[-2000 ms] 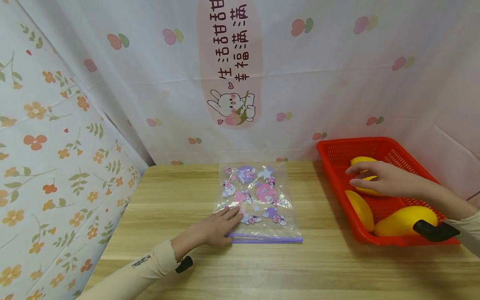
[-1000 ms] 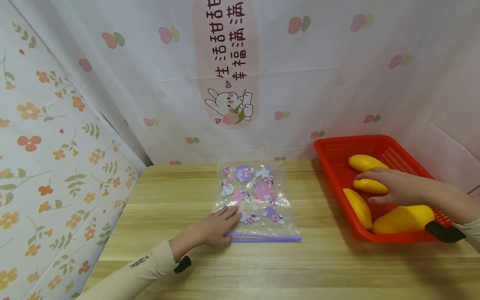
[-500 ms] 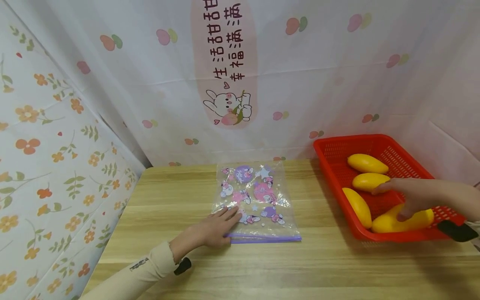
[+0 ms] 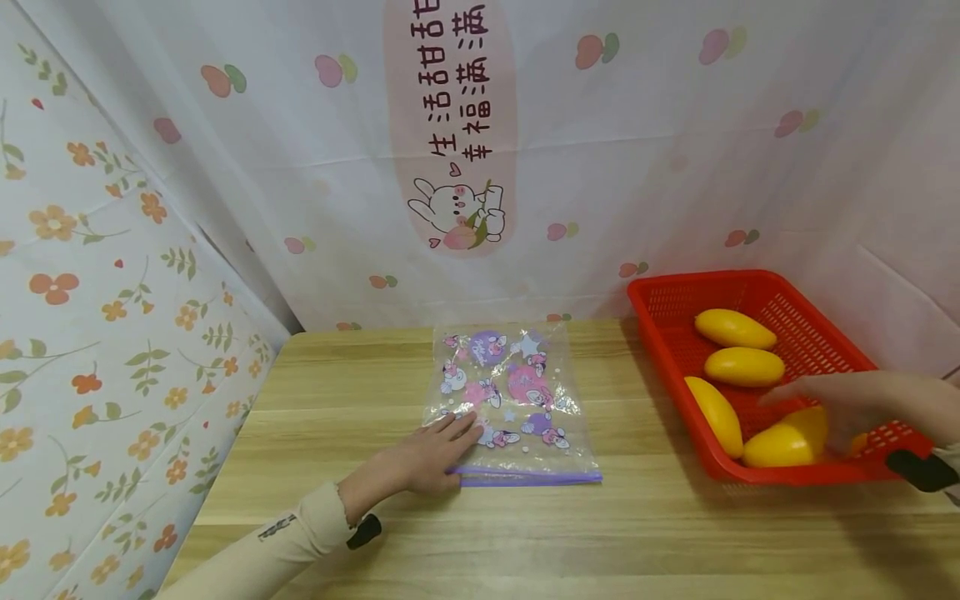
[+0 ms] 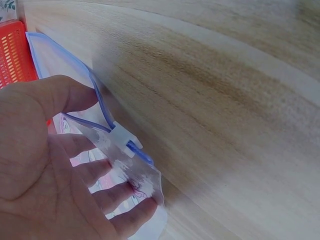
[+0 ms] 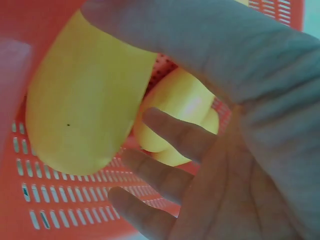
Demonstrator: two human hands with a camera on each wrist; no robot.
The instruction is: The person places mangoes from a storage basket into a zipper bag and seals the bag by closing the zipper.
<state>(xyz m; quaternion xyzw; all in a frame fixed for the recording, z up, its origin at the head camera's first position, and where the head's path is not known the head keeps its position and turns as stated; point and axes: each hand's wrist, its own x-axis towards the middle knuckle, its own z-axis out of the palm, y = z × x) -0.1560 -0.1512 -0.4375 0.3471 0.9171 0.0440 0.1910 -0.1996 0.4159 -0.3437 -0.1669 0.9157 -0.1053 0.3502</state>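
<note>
Left hand (image 4: 435,457): palm down on the near-left corner of the clear printed zip bag (image 4: 528,383), fingers spread and extended, no grip. Bag lies flat on the tabletop (image 4: 450,542), its far side at the tabletop's far edge, well in from the left edge. Purple zip strip (image 4: 528,477) runs along the bag's near side. Left wrist view: white slider (image 5: 125,140) on the strip, just beside the fingers; the zip's two lips splay apart by the thumb.

Right hand (image 4: 870,404): inside the red basket (image 4: 810,477), over the large yellow fruit (image 4: 780,442) by the near wall. Fingers loosely extended and apart, not wrapped round the fruit. Thumb overlaps one end of it in the right wrist view; can't tell if it's touching.

Basket sits on the right part of the tabletop, far side near the far edge. Other three yellow fruits: left fruit (image 4: 715,417) along the left wall, middle fruit (image 4: 744,367), far fruit (image 4: 735,327) just beyond that.

Printed white cloth (image 4: 600,167) hangs behind the far edge; floral cloth (image 4: 90,292) along the left edge.
</note>
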